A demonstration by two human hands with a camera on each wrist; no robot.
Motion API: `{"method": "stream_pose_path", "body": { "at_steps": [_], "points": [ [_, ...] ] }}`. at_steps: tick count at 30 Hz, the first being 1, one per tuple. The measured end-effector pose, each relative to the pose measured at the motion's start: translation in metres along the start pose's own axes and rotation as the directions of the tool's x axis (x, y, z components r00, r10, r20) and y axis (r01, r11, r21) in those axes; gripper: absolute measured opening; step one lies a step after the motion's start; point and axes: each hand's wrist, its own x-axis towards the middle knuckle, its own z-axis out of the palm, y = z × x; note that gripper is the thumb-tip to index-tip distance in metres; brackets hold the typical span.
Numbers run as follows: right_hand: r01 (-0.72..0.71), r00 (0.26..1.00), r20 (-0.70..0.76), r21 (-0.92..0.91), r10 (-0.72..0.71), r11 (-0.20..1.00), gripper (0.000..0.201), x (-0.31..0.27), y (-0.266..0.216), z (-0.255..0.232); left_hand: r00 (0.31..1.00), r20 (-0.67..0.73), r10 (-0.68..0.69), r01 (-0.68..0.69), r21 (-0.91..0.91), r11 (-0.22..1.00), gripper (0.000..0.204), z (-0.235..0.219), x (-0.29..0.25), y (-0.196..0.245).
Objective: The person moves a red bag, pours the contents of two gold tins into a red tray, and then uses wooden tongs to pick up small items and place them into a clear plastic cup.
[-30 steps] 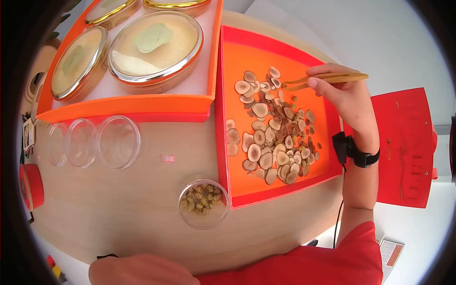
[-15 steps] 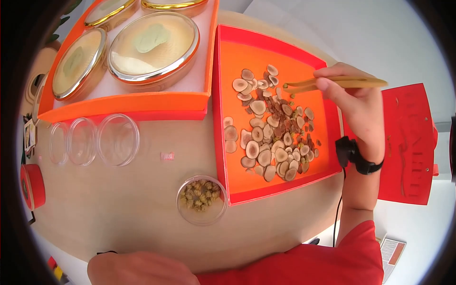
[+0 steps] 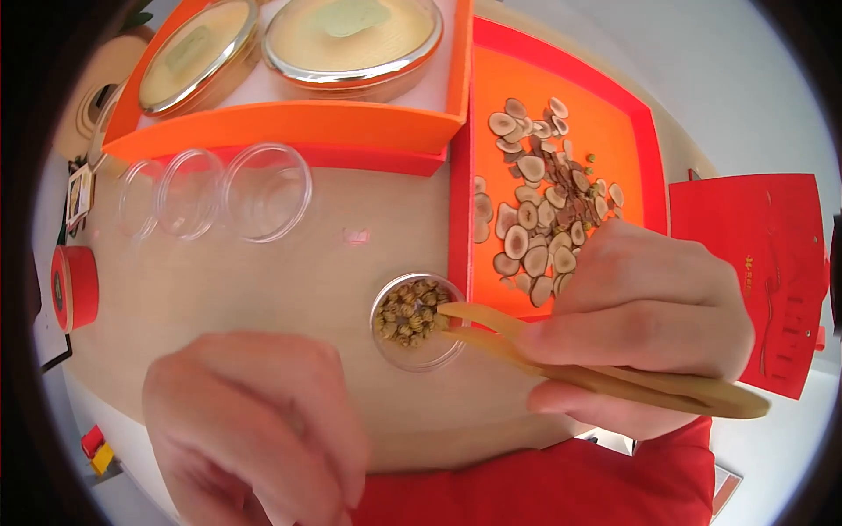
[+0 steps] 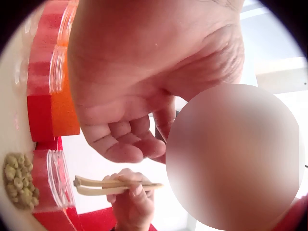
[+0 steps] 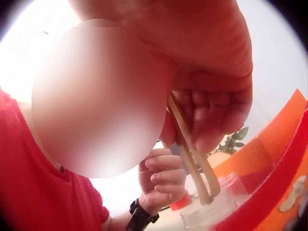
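Observation:
My right hand (image 3: pixel 649 324) pinches a pair of wooden tweezers (image 3: pixel 649 390) between thumb and fingers. In the head view the tweezers' tips overlap a round clear jar (image 3: pixel 427 358) of dried buds (image 3: pixel 405 316). The left wrist view shows the tips just outside the jar's threaded mouth (image 4: pixel 61 180), with a small brownish bit (image 4: pixel 77 181) at them. My left hand (image 3: pixel 254 421) hangs in front of the body at the left, its fingers loosely curled around nothing. Beyond the right hand, a shallow red-and-orange box (image 3: pixel 605 96) carries round dried slices (image 3: pixel 537 259), partly hidden by that hand.
Several clear jars (image 3: pixel 267 193) stand in a row at the left, before an orange box (image 3: pixel 289 125) of oval lidded containers (image 3: pixel 351 44). A pink scrap (image 3: pixel 355 237) lies on the table (image 3: pixel 289 289). A red tub (image 3: pixel 77 287) is far left, a red bag (image 3: pixel 745 272) at the right.
My right hand has brought the tweezers from above the slice box leftward and nearer, to the jar of buds. My left hand has risen further into view. The head view has shifted.

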Motion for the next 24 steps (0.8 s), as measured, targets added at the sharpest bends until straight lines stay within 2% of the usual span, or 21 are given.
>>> {"method": "stream_pose_path", "body": {
  "at_steps": [2, 3, 7, 9, 11, 13, 14, 15, 16, 18, 20, 21, 24],
  "points": [
    [0.002, 1.000, 0.025, -0.025, -0.001, 1.000, 0.036, 0.001, 0.001, 0.005, 0.994, -0.110, 0.015, -0.010, 0.046, 0.999, 0.035, -0.001, -0.001, -0.003],
    [-0.003, 0.999, 0.032, -0.019, 0.003, 1.000, 0.036, 0.000, 0.001, 0.005, 0.991, -0.130, -0.015, 0.014, -0.003, 1.000, 0.032, -0.001, -0.002, -0.003],
    [-0.008, 1.000, 0.013, -0.055, 0.009, 0.998, 0.040, -0.004, -0.002, -0.011, 0.916, -0.374, -0.142, 0.128, -0.064, 0.990, 0.030, 0.020, -0.011, 0.001],
    [-0.006, 1.000, -0.028, -0.113, 0.003, 0.994, 0.043, -0.011, -0.002, -0.025, 0.881, -0.437, -0.182, 0.197, -0.011, 0.980, 0.028, 0.021, -0.016, 0.002],
    [-0.094, 0.993, -0.090, -0.197, 0.078, 0.976, 0.040, -0.017, -0.005, -0.049, 0.861, -0.469, -0.195, 0.241, 0.038, 0.970, 0.027, 0.018, -0.015, -0.002],
    [-0.306, 0.939, -0.238, -0.243, 0.249, 0.921, 0.037, -0.025, -0.009, -0.070, 0.856, -0.477, -0.198, 0.272, 0.089, 0.958, 0.031, 0.013, -0.016, -0.006],
    [-0.422, 0.878, -0.338, -0.214, 0.339, 0.881, 0.031, -0.031, -0.008, -0.073, 0.855, -0.478, -0.200, 0.289, 0.119, 0.950, 0.035, 0.011, -0.018, -0.007],
    [-0.528, 0.798, -0.432, -0.165, 0.420, 0.833, 0.027, -0.036, -0.008, -0.075, 0.824, -0.527, -0.206, 0.325, 0.143, 0.935, 0.040, 0.014, -0.018, -0.009],
    [-0.620, 0.701, -0.502, -0.080, 0.506, 0.780, 0.023, -0.043, -0.004, -0.078, 0.791, -0.574, -0.211, 0.363, 0.163, 0.917, 0.044, 0.018, -0.015, -0.010],
    [-0.687, 0.622, -0.522, -0.008, 0.583, 0.726, 0.017, -0.056, 0.009, -0.082, 0.639, -0.739, -0.216, 0.480, 0.163, 0.862, 0.057, 0.035, 0.001, -0.008],
    [-0.736, 0.523, -0.518, 0.127, 0.677, 0.665, 0.015, -0.063, 0.018, -0.082, 0.652, -0.733, -0.193, 0.517, 0.244, 0.821, 0.066, 0.033, 0.001, -0.012],
    [-0.757, 0.534, -0.501, 0.074, 0.681, 0.649, 0.015, -0.065, 0.023, -0.083, 0.660, -0.728, -0.185, 0.536, 0.283, 0.795, 0.070, 0.032, -0.001, -0.013],
    [-0.785, 0.552, -0.394, 0.052, 0.735, 0.618, 0.018, -0.062, 0.025, -0.089, 0.745, -0.639, -0.192, 0.524, 0.383, 0.761, 0.082, 0.024, -0.008, -0.021]
  ]
}}
